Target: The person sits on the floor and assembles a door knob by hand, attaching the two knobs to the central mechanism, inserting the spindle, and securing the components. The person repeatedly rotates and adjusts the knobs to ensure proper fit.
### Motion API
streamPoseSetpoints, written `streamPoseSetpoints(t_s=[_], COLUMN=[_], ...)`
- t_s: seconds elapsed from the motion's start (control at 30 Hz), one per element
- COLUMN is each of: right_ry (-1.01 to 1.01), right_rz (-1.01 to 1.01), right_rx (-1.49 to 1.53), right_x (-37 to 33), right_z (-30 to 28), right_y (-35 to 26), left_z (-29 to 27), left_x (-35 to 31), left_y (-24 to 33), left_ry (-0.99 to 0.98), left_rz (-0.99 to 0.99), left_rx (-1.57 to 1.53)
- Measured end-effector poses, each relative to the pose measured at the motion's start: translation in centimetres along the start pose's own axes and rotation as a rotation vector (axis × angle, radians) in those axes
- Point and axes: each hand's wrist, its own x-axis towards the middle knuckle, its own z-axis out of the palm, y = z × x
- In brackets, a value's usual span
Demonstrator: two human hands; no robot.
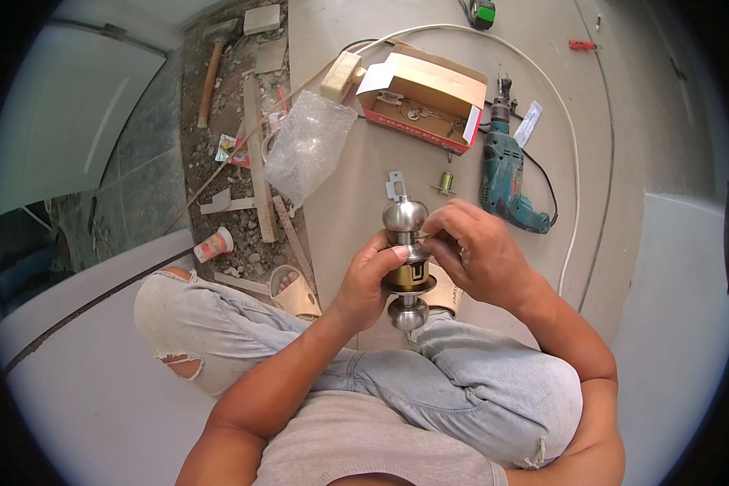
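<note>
A cylindrical doorknob set [411, 275] stands upright in front of me, with a round silver knob at each end and a brass-coloured body between. My left hand [363, 279] is closed round its middle, the thumb pressed on the upper silver collar. At the neck just below the upper knob, my right hand [479, 255] pinches a thin, small piece against the set; its kind is too small to make out. Beyond the knob, a flat metal strike plate [395, 185] and a brass-coloured door latch [445, 183] lie on the floor.
A cardboard box [417, 134] holds keys and small metal parts. To its right lies a teal power drill [507, 166]. Bubble wrap [309, 146], a power strip [342, 76], a hammer [211, 81] and a paper cup [214, 245] lie leftward. A white cable [573, 154] curves round the drill.
</note>
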Motion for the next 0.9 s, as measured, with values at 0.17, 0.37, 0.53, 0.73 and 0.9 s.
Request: streamPoseSetpoints(t_s=[0.17,0.37,0.53,0.73,0.9], right_ry=[-0.008,-0.018,-0.045,-0.039,-0.026], right_rz=[0.0,-0.036,-0.032,-0.046,-0.073], right_rx=[-0.087,-0.1,-0.105,-0.105,-0.117], right_x=[-0.11,-0.24,-0.23,-0.23,-0.26], right_z=[-0.09,-0.19,-0.06,-0.01,0.1], right_y=[-0.3,-0.1,-0.13,-0.21,-0.11], left_z=[0.33,0.5,0.25,0.34,0.1], left_x=[-0.02,-0.04,-0.02,-0.02,0.02], left_y=[-0.13,-0.07,-0.24,-0.21,-0.47], left_ry=[0.011,0.015,0.009,0.012,0.035], left_rz=[0.041,0.038,0.031,0.037,0.068], left_rx=[-0.033,-0.02,-0.032,-0.014,0.076])
